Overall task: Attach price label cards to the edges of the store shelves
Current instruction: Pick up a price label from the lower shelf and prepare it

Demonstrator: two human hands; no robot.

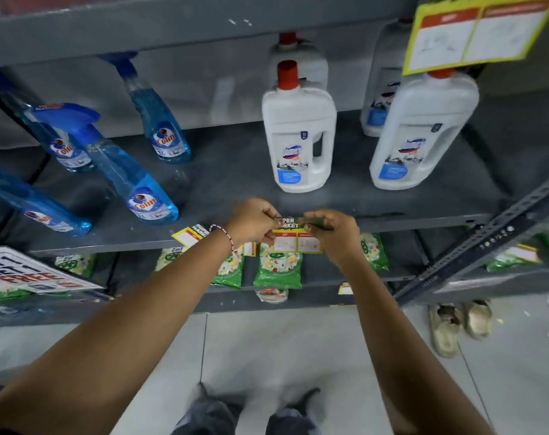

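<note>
While the left hand (251, 221) and right hand (333, 233) pinch its top corners, the yellow paper price card (296, 241) hangs level along the grey metal shelf edge (408, 221) at frame centre.

Head view, looking down, close to shelves (235, 171)

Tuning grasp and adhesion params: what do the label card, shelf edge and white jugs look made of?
Label card: looks like glossy printed paper or thin card, pinched by the left hand and right hand. Shelf edge: grey painted metal, matte and scuffed. White jugs: opaque moulded plastic with a slight sheen, red caps.
</note>
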